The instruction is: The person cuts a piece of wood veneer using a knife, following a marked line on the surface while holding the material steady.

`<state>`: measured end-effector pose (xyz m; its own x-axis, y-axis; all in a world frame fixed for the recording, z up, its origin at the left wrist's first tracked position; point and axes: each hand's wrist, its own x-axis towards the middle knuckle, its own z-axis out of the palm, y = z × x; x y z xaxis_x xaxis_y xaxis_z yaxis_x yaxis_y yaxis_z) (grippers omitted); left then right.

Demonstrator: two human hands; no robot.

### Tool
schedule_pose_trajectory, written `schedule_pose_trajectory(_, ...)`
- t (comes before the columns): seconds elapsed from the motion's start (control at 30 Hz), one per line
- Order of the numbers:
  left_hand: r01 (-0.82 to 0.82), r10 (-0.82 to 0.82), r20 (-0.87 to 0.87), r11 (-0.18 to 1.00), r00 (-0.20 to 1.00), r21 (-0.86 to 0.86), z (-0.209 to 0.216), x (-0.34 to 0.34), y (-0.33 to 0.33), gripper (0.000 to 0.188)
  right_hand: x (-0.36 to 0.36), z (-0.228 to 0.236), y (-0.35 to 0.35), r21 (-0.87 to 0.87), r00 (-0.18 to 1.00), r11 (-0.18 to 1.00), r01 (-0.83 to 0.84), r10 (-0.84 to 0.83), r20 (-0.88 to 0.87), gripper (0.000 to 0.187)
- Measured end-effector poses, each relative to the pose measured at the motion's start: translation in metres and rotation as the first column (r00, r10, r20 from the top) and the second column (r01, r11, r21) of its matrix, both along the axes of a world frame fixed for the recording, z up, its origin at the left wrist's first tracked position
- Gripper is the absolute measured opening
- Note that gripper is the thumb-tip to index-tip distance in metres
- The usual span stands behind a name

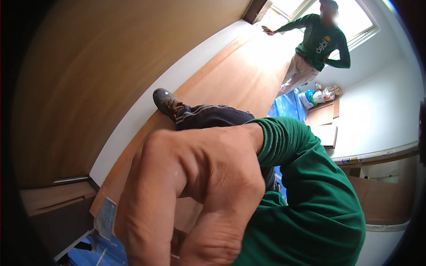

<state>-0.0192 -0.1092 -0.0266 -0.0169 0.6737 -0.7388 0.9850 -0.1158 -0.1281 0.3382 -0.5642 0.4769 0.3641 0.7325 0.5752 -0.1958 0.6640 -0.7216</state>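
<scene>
My right hand (195, 195) fills the middle of the view, very close to the camera, its green sleeve (306, 199) coming in from the lower right. Its fingers are curled closed and point downward. A small pale grey flat piece (105, 217) shows just left of the fingers; I cannot tell whether the hand holds it. Beyond the hand my leg in dark trousers (213, 116) stretches out, ending in a dark shoe (165, 102) on a long reddish wood panel (239, 75). My left hand is not in view.
Another person in a green sweatshirt (321, 42) stands at the far end by a bright window, one hand on the wall. Blue sheeting (288, 106), filled bags (321, 95) and stacked boards (321, 115) lie near them. A large brown panel (97, 75) rises on the left.
</scene>
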Motion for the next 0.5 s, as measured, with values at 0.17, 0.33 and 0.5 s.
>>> schedule_pose_trajectory(0.17, 0.006, -0.005, 0.003, 1.000, 1.000, -0.009, 0.004, -0.004, -0.003, 0.160, -0.006, -0.001, -0.009, -0.041, 1.000, 0.999, 0.014, -0.014, -0.005, 0.036)
schedule_pose_trajectory(0.33, -0.009, 0.009, 0.021, 1.000, 1.000, -0.013, 0.013, -0.012, -0.001, 0.160, -0.009, -0.004, -0.013, -0.135, 0.984, 0.981, 0.142, -0.124, 0.130, 0.036)
schedule_pose_trajectory(0.5, 0.040, -0.038, 0.065, 0.999, 0.997, -0.024, 0.003, -0.027, 0.013, 0.160, -0.015, -0.006, -0.018, -0.217, 0.823, 0.867, 0.448, -0.305, 0.478, 0.036)
